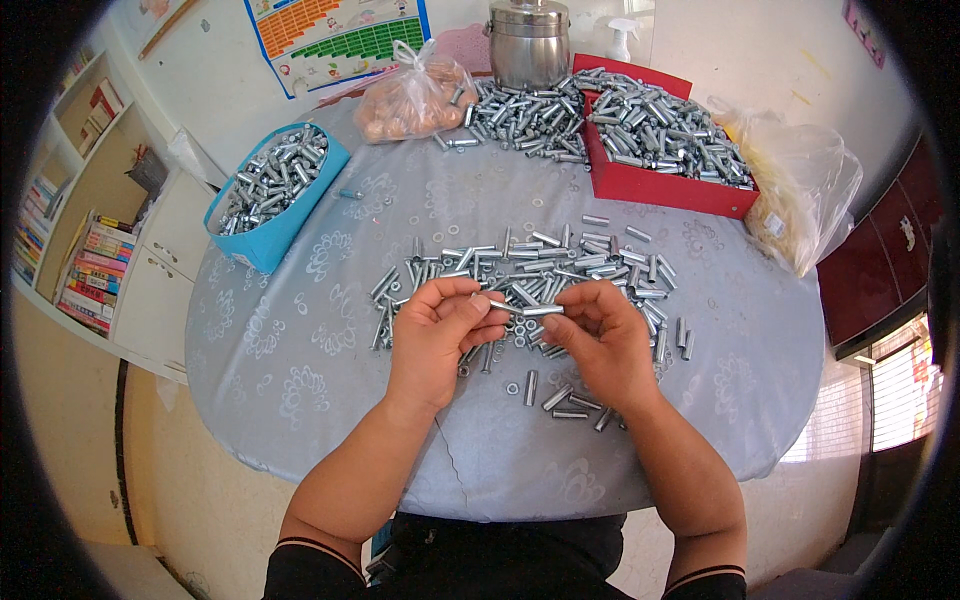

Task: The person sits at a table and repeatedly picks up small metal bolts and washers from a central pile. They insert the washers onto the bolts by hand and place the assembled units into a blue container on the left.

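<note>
Over the middle of the table, my left hand (440, 330) pinches a thin silver bolt (507, 307) between thumb and fingers, its end pointing right. Facing it, my right hand (606, 338) grips a short silver metal sleeve (543, 311) by its right end. Bolt and sleeve are nearly in line, with their ends very close; whether they touch I cannot tell. Beneath and behind both hands spreads a loose pile of metal sleeves, bolts and nuts (540, 262). Nearer to me lie several loose sleeves (557, 397) and a nut (512, 388).
A blue box (262, 243) full of metal anchors stands at the left. At the back are a bag of eggs or similar round brown things (415, 100), a heap of anchors (530, 115), a steel pot (528, 50), a filled red box (670, 190) and a plastic bag (800, 190).
</note>
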Tool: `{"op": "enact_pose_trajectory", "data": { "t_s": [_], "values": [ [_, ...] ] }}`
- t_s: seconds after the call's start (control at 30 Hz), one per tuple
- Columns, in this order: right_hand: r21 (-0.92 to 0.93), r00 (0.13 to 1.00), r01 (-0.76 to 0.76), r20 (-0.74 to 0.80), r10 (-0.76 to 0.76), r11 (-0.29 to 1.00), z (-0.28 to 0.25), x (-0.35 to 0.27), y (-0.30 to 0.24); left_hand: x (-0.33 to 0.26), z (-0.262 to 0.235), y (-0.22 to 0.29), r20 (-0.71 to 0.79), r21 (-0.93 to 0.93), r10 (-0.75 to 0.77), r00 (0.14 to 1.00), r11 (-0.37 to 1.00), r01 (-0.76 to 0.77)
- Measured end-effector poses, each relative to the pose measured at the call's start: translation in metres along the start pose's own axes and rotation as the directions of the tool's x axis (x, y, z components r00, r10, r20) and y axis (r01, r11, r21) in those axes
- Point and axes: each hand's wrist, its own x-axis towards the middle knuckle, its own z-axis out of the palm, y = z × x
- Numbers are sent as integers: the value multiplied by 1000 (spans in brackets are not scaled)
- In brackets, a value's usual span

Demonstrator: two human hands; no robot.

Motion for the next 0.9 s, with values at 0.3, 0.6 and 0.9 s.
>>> {"op": "enact_pose_trajectory", "data": {
  "t_s": [0.3,0.6,0.9],
  "values": [
    [86,998,-66,-8,67,994,3,0,-9,-3,4,1,16,77,-8,1000,997,7],
    [-84,999,22,-37,-25,996,-8,3,-9,-8,4,4,156,240,-121,980,967,81],
    [-95,1000,-24,8,25,995,-8,0,-16,-8,5,4,250,231,-8,968,972,-51]
  ]
}}
